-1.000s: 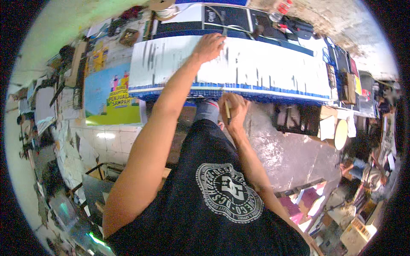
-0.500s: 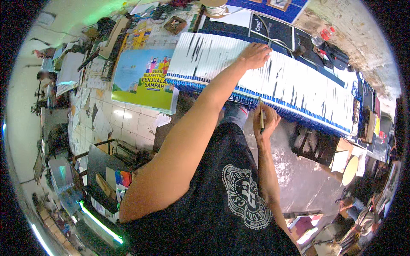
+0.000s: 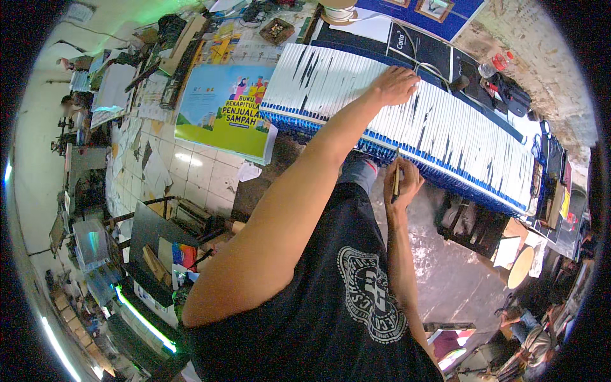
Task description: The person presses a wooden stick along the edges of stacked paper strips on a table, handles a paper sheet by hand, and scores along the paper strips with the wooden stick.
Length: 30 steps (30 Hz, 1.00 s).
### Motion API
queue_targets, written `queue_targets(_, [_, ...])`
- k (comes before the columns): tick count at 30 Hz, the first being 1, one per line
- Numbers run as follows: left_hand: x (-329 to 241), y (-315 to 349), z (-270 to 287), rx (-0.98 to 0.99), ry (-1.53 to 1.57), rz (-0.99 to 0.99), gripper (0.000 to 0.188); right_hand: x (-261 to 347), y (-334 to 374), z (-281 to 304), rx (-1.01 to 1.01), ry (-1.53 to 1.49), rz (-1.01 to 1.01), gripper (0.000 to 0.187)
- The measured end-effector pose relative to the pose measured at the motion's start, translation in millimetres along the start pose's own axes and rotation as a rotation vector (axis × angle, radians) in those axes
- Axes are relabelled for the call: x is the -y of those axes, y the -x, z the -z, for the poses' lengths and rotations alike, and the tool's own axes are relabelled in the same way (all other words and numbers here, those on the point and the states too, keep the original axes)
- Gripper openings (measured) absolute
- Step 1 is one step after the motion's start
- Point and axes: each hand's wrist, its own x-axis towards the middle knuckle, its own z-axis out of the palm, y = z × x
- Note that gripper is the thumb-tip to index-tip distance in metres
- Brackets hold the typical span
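Note:
A long row of thin booklets (image 3: 356, 70) is packed side by side, white edges up, with dark gaps between some and blue along the near side. My left hand (image 3: 396, 86) rests on the far edge of the row, fingers curled and bent over it. Just in front of the near blue edge, my right hand (image 3: 405, 183) is closed around a slim, pen-like tan-and-dark tool (image 3: 396, 181). The tool points up, its tip close to the blue edge; whether it touches cannot be made out.
Left of the row lies a stack of large printed sheets (image 3: 223, 108) in blue and green. Behind it are a cable spool (image 3: 338, 11), a plastic bottle (image 3: 487, 69) and a black tool (image 3: 509, 95). A person (image 3: 538, 337) is at the lower right. A round stool (image 3: 520, 267) stands at right.
The whole view has shifted slightly, so the row and both hands appear farther right. Both hands keep nearly the same places against the booklets, and the tool stays in the right hand.

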Motion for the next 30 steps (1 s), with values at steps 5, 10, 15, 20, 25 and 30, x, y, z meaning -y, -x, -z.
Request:
queue_targets(5, [3.3, 1.1, -1.8, -0.024, 0.0, -0.013, 0.036, 0.2, 2.5, -3.0, -0.013, -0.014, -0.011, 0.018])
queue_targets(10, [-0.9, 0.5, -1.2, -0.02, 0.033, 0.005, 0.036, 2.2, 2.4, -1.0, -0.06, 0.006, 0.017, 0.017])
queue_targets(15, [0.0, -0.7, -3.7, -0.039, 0.007, -0.009, 0.037, 7.9, 1.3, 4.5, -0.007, 0.006, -0.012, 0.017])
queue_targets(20, [0.4, 1.1, -1.1, -0.018, 0.004, 0.01, 0.037, 7.5, -4.3, 1.5, -0.007, 0.028, 0.012, 0.016])
queue_targets(25, [2.0, 1.1, 1.0, -0.013, 0.01, 0.018, 0.035, 9.0, -1.3, 2.5, -0.02, 0.009, 0.001, 0.012])
queue_targets(30, [-3.1, 1.4, 2.5, -0.024, 0.033, 0.013, 0.034, 5.2, -0.7, -1.4, -0.057, 0.008, 0.011, 0.009])
